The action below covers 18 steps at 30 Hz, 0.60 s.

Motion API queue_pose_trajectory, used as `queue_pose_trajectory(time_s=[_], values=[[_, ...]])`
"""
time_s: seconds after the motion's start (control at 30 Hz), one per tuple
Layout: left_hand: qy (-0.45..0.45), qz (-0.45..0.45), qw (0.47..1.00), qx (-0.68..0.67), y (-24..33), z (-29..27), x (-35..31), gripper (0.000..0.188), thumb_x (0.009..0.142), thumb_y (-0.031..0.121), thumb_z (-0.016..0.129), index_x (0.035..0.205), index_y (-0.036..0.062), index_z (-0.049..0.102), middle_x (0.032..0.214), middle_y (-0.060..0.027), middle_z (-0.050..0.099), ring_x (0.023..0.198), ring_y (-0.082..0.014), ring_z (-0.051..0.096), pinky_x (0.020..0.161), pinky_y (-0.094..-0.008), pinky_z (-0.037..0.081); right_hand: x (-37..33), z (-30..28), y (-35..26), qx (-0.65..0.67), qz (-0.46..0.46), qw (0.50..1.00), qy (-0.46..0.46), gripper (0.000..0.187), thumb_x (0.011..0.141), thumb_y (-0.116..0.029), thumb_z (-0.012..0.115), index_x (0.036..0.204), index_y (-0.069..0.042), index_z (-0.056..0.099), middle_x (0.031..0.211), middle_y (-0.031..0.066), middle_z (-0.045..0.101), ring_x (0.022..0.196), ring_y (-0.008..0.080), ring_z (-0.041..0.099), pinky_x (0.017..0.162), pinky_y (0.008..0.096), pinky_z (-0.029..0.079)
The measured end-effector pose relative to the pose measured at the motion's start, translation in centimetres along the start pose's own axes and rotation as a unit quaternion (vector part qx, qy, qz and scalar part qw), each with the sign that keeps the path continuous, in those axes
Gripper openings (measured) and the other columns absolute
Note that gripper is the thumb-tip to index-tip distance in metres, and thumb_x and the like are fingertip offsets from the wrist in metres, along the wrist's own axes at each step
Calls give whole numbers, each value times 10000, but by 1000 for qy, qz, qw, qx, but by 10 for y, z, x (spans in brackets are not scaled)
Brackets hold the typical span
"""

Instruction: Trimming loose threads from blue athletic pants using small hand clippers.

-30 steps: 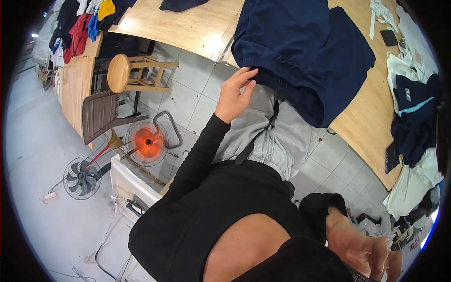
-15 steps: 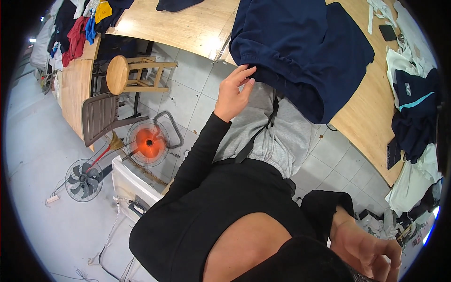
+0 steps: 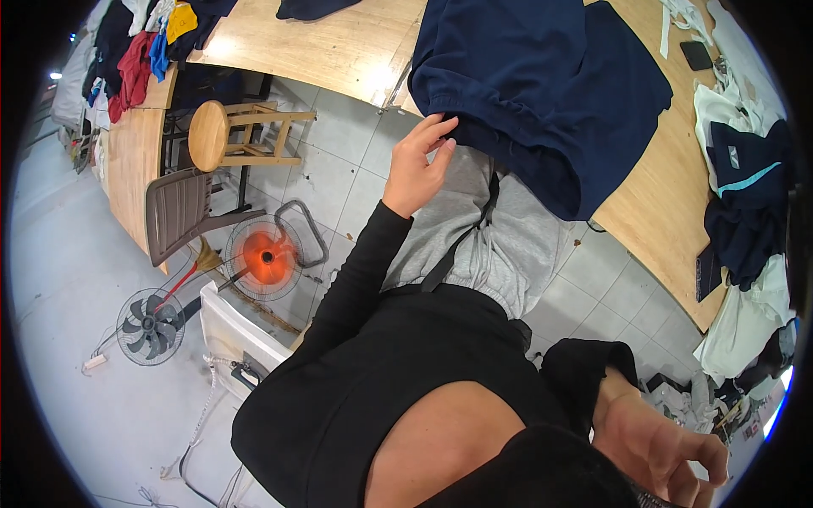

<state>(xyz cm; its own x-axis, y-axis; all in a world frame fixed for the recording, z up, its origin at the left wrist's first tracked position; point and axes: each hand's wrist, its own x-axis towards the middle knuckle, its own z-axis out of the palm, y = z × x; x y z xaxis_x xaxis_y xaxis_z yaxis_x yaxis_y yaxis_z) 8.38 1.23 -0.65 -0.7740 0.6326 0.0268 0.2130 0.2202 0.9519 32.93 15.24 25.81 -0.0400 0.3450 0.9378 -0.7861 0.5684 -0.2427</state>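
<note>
Navy shorts (image 3: 533,93) with a gathered elastic waistband lie on the wooden table, the waist opening facing me and hanging over the near edge. My left hand (image 3: 417,169) reaches to the left end of that waistband. Its fingertips rest against the cloth edge, and the thumb stands apart from the fingers. My right hand (image 3: 656,440) is raised close to the camera at the lower right, away from the shorts. Its fingers are curled, and whatever may be in them is hidden.
The wooden table (image 3: 322,42) curves around me. Navy and white clothes (image 3: 745,203) and a dark phone-like object (image 3: 697,56) lie at right. Leftward stand a wooden stool (image 3: 209,135), a grey-brown chair (image 3: 178,212), an orange-bladed fan (image 3: 268,256) and a grey fan (image 3: 151,325). Coloured clothes (image 3: 135,68) are piled far left.
</note>
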Motion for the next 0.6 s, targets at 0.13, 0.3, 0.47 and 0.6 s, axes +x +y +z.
queue_pose_trajectory(time_s=[0.13,0.3,0.47,0.6], values=[[1,1,1000,4,-2,0,-1,342,1012,41,718,1352,13,738,1441,-218,689,1056,-259,779,969,-343,606,-2,-3,-2,-25,32,999,-36,483,1075,-100,538,1551,-137,617,1659,102,509,1644,284,257,1321,492,310],[-11,-15,1000,-2,0,-1,-1,347,1028,37,708,1374,14,734,1471,-226,670,1175,-250,741,1009,-340,594,-1,-3,-3,19,15,1000,8,504,1072,-92,558,1572,-152,591,1670,86,494,1663,308,188,1246,494,425],[-25,-25,999,-1,3,-1,-1,351,1047,34,695,1395,11,730,1505,-230,647,1283,-235,701,1046,-334,581,-1,-6,-8,-17,24,1000,-4,517,1071,-85,562,1582,-158,577,1672,76,492,1670,334,139,1216,493,459],[-1,0,1000,-2,2,1,-1,340,1010,29,715,1348,8,741,1442,-221,691,1125,-267,774,1003,-349,604,2,-8,-4,-17,28,999,-12,494,1074,-105,563,1564,-156,596,1639,84,530,1636,281,249,1243,496,431]])
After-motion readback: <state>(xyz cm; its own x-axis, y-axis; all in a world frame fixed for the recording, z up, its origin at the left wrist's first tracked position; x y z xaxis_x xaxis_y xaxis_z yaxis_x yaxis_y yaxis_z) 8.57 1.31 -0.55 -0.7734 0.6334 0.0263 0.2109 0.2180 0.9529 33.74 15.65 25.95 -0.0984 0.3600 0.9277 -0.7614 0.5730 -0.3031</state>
